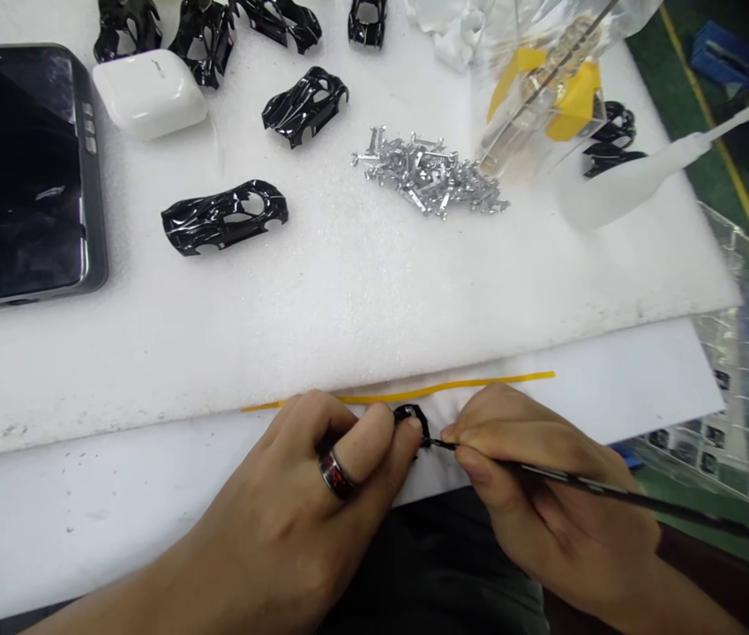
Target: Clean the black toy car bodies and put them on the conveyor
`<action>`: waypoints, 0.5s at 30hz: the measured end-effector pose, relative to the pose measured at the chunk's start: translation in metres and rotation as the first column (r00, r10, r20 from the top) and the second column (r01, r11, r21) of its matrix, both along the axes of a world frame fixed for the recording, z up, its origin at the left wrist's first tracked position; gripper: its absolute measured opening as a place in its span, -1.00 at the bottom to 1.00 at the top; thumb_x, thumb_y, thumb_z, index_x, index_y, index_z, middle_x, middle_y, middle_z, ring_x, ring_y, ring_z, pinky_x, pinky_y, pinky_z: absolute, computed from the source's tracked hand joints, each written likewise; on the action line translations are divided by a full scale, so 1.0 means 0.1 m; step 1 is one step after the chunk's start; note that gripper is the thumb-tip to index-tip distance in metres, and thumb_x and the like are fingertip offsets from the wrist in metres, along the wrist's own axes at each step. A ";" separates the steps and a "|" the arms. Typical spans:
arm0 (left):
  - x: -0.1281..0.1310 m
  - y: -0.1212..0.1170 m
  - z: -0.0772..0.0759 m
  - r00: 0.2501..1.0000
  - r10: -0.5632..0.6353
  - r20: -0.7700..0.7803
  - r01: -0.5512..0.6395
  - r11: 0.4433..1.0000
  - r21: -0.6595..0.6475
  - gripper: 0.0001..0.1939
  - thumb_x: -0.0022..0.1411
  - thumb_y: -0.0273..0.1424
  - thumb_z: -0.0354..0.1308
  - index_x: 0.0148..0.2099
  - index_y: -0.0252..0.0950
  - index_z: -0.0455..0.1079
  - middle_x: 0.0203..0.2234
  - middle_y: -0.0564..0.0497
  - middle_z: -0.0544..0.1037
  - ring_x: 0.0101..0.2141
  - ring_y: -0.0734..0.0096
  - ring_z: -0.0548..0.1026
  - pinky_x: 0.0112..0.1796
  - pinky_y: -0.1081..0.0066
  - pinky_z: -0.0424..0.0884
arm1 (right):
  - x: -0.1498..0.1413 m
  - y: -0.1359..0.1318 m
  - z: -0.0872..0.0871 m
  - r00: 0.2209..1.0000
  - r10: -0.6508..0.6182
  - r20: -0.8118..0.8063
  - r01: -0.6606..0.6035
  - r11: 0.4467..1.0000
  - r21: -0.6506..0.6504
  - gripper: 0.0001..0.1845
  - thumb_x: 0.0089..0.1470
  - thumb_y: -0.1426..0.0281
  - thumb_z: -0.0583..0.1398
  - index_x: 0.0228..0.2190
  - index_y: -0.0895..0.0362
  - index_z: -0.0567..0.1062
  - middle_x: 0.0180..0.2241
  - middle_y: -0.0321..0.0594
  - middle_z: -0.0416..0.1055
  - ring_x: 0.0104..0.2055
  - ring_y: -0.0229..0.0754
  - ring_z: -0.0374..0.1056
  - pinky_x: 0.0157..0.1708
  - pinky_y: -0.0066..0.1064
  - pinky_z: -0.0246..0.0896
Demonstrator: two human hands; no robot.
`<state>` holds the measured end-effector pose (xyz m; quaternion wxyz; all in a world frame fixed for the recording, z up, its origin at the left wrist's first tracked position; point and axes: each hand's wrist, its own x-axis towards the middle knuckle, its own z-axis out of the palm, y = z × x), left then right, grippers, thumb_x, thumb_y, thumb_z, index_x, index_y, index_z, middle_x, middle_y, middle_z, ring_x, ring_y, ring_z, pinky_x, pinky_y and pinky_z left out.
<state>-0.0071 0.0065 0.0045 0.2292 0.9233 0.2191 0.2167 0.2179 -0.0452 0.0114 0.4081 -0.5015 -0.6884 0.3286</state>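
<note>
My left hand (308,503), with a dark ring on one finger, is closed around a small black toy car body (412,413). Most of that car body is hidden behind the fingers. My right hand (546,494) pinches a thin black paintbrush (586,482) near its tip, and the long handle slants down to the right. The tip meets or nearly meets the right end of the car body. Just beyond both hands, a narrow yellow strip (440,389) lies along the front edge of the white foam sheet (348,309).
Black car bodies (225,218) are scattered over the foam. A pile of small silvery parts (433,172) sits beside a clear box with yellow pieces (572,101). A white squeeze bottle (632,181) lies at right, a white case (149,94) and dark-screened device (17,176) at left.
</note>
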 end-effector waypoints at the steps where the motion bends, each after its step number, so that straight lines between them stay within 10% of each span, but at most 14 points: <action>1: 0.00 0.00 0.00 1.000 -0.001 0.000 0.001 1.000 0.002 -0.60 0.43 -0.59 0.02 0.25 -0.66 0.30 -0.01 -0.31 0.50 -0.12 0.11 0.37 -0.28 0.17 0.54 | 0.00 0.00 0.00 1.000 -0.004 0.000 0.004 1.000 0.001 -0.69 0.13 0.67 0.22 -0.15 0.09 0.44 -0.34 -0.30 0.43 -0.37 -0.26 0.38 -0.25 -0.29 0.46; 15: 0.01 0.03 0.04 1.000 0.009 0.011 -0.009 1.000 -0.011 -0.64 0.43 -0.60 -0.02 0.20 -0.65 0.34 -0.13 -0.29 0.51 -0.18 0.16 0.35 -0.28 0.17 0.54 | 0.03 0.00 -0.02 0.999 0.016 -0.042 -0.018 0.999 -0.049 -0.71 0.15 0.66 0.23 -0.14 0.11 0.47 -0.23 -0.24 0.52 -0.18 -0.21 0.45 -0.18 -0.31 0.46</action>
